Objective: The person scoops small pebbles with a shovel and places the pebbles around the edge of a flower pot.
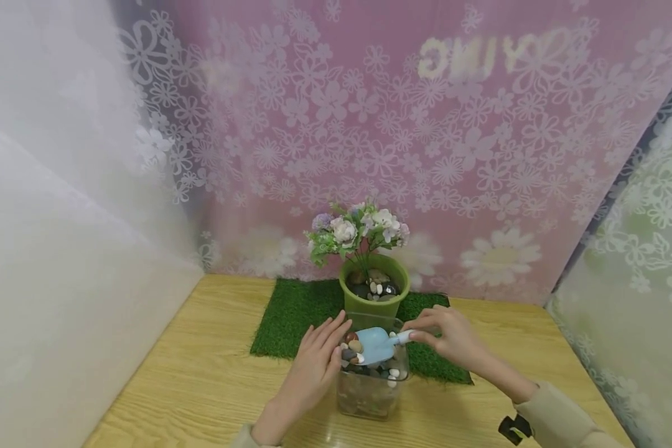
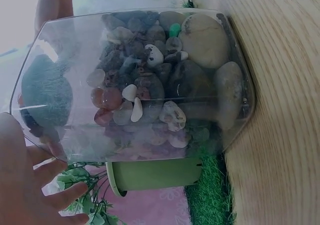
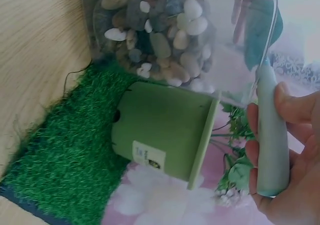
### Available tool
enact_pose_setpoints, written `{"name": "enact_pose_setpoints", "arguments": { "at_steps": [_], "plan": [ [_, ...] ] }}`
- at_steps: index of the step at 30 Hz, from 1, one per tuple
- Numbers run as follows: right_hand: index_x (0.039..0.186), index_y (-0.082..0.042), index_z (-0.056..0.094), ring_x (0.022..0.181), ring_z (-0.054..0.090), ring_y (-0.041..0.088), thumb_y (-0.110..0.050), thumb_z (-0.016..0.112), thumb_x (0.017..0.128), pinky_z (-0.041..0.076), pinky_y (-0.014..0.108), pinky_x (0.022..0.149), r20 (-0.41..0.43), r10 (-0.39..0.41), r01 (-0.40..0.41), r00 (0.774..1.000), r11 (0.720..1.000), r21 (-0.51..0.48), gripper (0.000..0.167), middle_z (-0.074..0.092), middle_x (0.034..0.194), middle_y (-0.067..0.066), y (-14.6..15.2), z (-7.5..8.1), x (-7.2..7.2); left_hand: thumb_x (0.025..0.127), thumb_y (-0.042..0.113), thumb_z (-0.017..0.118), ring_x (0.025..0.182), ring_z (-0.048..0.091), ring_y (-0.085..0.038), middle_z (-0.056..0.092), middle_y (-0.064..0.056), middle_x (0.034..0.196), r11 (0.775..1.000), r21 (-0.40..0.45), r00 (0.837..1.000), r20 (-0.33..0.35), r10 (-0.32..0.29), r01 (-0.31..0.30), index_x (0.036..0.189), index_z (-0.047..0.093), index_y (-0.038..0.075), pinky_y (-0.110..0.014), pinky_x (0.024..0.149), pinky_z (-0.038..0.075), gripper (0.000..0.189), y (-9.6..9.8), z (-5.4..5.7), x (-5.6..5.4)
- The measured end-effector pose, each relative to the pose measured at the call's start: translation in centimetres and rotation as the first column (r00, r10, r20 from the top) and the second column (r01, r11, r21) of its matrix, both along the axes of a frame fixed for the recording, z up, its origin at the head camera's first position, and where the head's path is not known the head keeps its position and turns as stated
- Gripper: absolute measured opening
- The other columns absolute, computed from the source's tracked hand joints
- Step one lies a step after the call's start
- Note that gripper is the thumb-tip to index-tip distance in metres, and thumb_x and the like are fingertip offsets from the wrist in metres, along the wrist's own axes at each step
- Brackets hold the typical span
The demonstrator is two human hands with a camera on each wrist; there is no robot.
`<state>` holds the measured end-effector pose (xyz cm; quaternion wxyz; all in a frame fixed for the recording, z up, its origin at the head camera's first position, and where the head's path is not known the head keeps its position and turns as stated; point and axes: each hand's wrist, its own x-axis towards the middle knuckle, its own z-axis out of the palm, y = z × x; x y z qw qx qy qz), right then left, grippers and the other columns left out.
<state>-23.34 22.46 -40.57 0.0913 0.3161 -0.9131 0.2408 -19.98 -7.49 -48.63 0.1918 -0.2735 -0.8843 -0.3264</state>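
My right hand (image 1: 448, 339) grips the white handle (image 3: 272, 135) of a small blue hand shovel (image 1: 376, 346). Its blade lies level at the mouth of a clear plastic container (image 1: 366, 398), with several pebbles (image 1: 351, 344) at its left end. Inside, below the blade, are mixed stones (image 2: 150, 75) in white, grey, brown and black, piled partway up. My left hand (image 1: 316, 361) lies along the container's left rim, fingers extended, fingertips near the far left corner. In the left wrist view the shovel blade (image 2: 47, 90) shows through the clear wall.
Right behind the container stands a green flowerpot (image 1: 375, 306) with artificial flowers (image 1: 364, 230) and stones in it. The pot is on a green turf mat (image 1: 297, 317) on a wooden table (image 1: 190, 386). A pink floral curtain (image 1: 369, 124) hangs behind, with pale sheets at both sides.
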Motion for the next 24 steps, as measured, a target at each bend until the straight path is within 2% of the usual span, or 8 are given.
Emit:
{"name": "enact_pose_setpoints", "arguments": {
  "at_steps": [7,17,24],
  "plan": [
    [0.105,-0.022,0.081,0.078,0.058,0.002,-0.025,0.075,0.091,0.046,0.028,0.063,-0.035,-0.07,0.067,0.997,0.994,-0.082,0.016,0.07,0.09,-0.015,1.2,-0.8,0.8,0.109,0.022,0.041,0.146,0.039,-0.031,0.039,-0.003,0.161,1.0,0.001,1.0,-0.011,0.006,-0.006,0.155,0.045,0.016,-0.068,0.113,0.029,0.046,0.1,-0.1,0.1],
    [0.105,-0.023,0.081,0.079,0.056,-0.001,-0.018,0.075,0.091,0.041,0.025,0.062,-0.083,-0.099,0.083,0.992,0.981,-0.175,0.016,0.069,0.092,-0.018,2.2,-1.9,2.0,0.107,0.015,0.046,0.146,0.038,-0.03,0.04,-0.004,0.161,1.0,-0.009,1.0,-0.011,0.029,-0.029,0.153,0.047,0.015,-0.067,0.114,0.029,0.046,0.2,-0.2,0.1],
    [0.105,-0.021,0.081,0.079,0.058,0.0,-0.017,0.076,0.09,0.045,0.026,0.062,-0.108,-0.123,0.102,0.987,0.978,-0.181,0.016,0.07,0.091,-0.015,2.4,-1.3,2.1,0.107,0.015,0.047,0.146,0.038,-0.029,0.039,0.0,0.161,0.999,-0.008,0.999,-0.017,0.038,-0.038,0.153,0.047,0.017,-0.066,0.114,0.029,0.047,0.3,0.0,0.2]
  ]
}}
